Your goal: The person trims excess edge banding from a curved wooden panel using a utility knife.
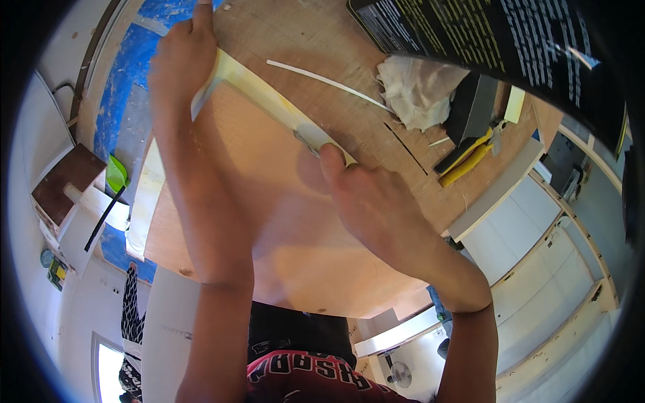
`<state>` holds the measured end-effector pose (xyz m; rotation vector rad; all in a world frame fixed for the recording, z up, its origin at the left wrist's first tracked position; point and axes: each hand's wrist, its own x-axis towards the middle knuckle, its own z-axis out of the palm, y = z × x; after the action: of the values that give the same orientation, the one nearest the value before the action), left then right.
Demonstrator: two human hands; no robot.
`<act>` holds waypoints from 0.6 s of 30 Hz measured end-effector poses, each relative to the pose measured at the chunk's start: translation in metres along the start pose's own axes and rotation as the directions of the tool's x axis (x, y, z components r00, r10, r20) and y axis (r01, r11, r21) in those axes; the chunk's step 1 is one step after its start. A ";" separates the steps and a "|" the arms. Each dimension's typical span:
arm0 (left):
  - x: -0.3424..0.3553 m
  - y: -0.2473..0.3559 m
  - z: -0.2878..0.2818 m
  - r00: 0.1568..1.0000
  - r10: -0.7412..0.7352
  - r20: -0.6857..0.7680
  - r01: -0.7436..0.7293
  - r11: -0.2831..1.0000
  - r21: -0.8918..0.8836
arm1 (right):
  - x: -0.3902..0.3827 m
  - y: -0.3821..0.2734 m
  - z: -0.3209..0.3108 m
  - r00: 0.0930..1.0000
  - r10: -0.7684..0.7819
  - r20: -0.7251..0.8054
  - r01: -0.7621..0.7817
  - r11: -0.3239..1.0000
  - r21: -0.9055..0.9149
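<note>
A long, pale cream strip [261,92] lies along the far edge of a wooden board, its long axis slanting from upper left, by the left hand [181,67], down to the right hand [369,195]. It is flat and narrow, smooth-looking, with yellowish patches along its face. The left hand is at the strip's upper end with one finger pointing up and away; its other fingers are mostly hidden, so I cannot tell whether it pinches the strip. The right hand is bent over the lower end, thumb toward the strip and fingers folded out of sight; its grip cannot be told either. The wooden board [295,235] is broad and light brown, with a smooth, faintly grained face. Beyond it, the brown table [302,37] looks dusty and scuffed, carrying a thin white strip [322,82], a crumpled, filmy whitish sheet [418,91] and yellow-and-black pliers [467,158]. A black printed container [470,33] leans in at upper right, and wrinkled blue sheeting [131,60] covers the left side
</note>
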<state>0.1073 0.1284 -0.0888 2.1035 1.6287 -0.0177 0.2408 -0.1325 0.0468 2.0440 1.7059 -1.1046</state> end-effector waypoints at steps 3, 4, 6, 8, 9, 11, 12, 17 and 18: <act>0.004 -0.005 -0.001 0.998 0.067 0.018 -0.067 0.998 0.005 | -0.005 0.006 0.005 0.998 -0.029 -0.059 0.028 1.000 -0.003; 0.001 0.005 -0.006 0.999 0.031 0.039 -0.031 1.000 0.000 | -0.006 0.007 0.008 0.999 -0.020 -0.048 0.020 1.000 0.013; -0.004 0.011 -0.009 0.999 0.007 0.031 -0.007 1.000 -0.010 | -0.010 0.006 0.008 0.998 0.008 -0.059 -0.003 0.996 0.093; -0.008 0.006 -0.006 0.999 0.029 -0.030 -0.029 0.999 -0.017 | -0.019 0.000 -0.001 0.994 0.045 -0.097 -0.023 0.975 0.223; -0.009 0.011 -0.007 1.000 -0.015 -0.019 0.014 1.000 -0.009 | -0.015 -0.003 -0.008 0.992 0.026 -0.123 0.000 0.979 0.204; -0.008 0.019 -0.011 0.995 -0.096 0.005 0.095 0.995 0.018 | 0.000 -0.014 -0.022 0.984 -0.011 -0.175 0.043 0.983 0.176; -0.006 0.020 -0.013 0.997 -0.080 0.021 0.080 0.997 0.016 | 0.012 -0.016 -0.026 0.985 -0.046 -0.166 0.074 0.982 0.171; -0.013 0.021 -0.015 1.000 -0.017 0.026 0.017 1.000 0.003 | 0.048 -0.021 -0.031 0.975 -0.137 -0.176 0.170 0.968 0.185; -0.013 0.020 -0.014 0.999 -0.013 0.033 0.013 1.000 -0.004 | 0.050 -0.022 -0.031 0.967 -0.146 -0.207 0.177 0.974 0.138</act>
<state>0.1182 0.1178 -0.0651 2.0785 1.6211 -0.0530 0.2332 -0.0705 0.0397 2.2051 1.9705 -1.1520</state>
